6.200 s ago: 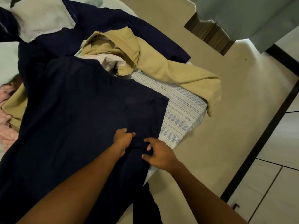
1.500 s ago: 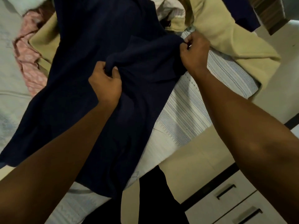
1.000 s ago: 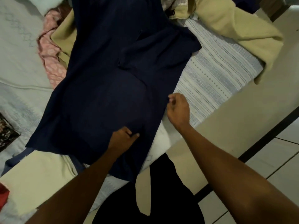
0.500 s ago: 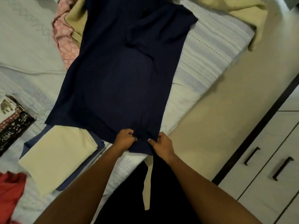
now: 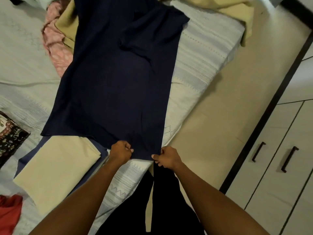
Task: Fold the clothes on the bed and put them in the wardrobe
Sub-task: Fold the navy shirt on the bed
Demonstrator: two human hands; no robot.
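A long navy garment (image 5: 116, 78) lies stretched lengthwise on the white bed (image 5: 203, 65), one sleeve folded in over its upper part. My left hand (image 5: 121, 152) grips its near hem with curled fingers. My right hand (image 5: 166, 157) pinches the hem's right corner at the bed edge. A folded beige cloth (image 5: 54, 170) lies on a folded blue one (image 5: 27, 158) just left of my left arm. The wardrobe (image 5: 277, 167) with dark handles stands to the right, doors closed.
Unfolded pink (image 5: 54, 36) and tan (image 5: 67, 28) clothes lie at the far left of the navy garment; another tan piece (image 5: 225, 5) hangs off the far bed corner. A dark patterned item (image 5: 10, 134) and red cloth (image 5: 8, 212) lie at left. Beige floor (image 5: 237, 106) separates bed and wardrobe.
My hands left the sleeve area and slid down to the near hem. They now hold it a little farther apart, with the garment drawn flatter and straighter.
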